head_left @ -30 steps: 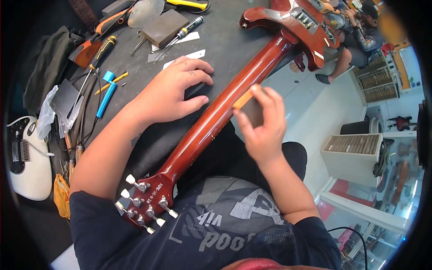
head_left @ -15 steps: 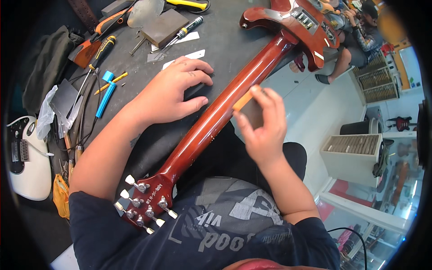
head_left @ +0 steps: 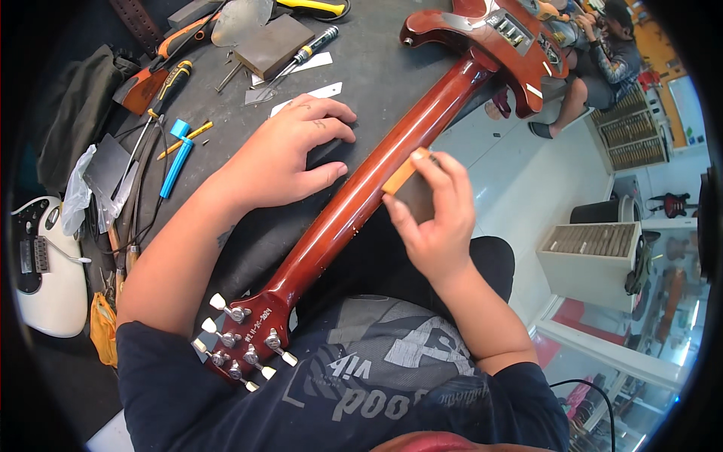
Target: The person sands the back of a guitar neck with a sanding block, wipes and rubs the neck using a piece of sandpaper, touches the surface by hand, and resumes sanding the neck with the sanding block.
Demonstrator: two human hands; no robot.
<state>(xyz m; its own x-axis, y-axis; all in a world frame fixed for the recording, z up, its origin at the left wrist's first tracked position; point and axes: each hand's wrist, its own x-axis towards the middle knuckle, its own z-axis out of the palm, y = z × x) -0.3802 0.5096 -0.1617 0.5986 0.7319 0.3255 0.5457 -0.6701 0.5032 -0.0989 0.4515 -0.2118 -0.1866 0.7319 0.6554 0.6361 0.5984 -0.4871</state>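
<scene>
A glossy red-brown electric guitar lies face down across the view, its neck [head_left: 343,207] running from the body [head_left: 452,34] at far right to the headstock [head_left: 263,313] near my chest. My right hand [head_left: 443,215] pinches a small orange-tan block [head_left: 400,173] between thumb and fingers. The block sits at the neck's right edge, around mid-length; its contact with the fretboard side is hidden. My left hand [head_left: 282,154] lies palm down on the bench just left of the neck, fingers loosely spread, holding nothing.
Left on the dark bench [head_left: 376,45] are a blue tool [head_left: 175,169], a yellow pencil-like stick [head_left: 197,133], screwdrivers [head_left: 175,81] and a dark brown block [head_left: 276,47]. A white guitar body [head_left: 49,279] stands far left. Another person [head_left: 599,56] sits at upper right.
My right hand and the block have shifted slightly left and toward the headstock along the neck. My left hand and the guitar stay nearly in place.
</scene>
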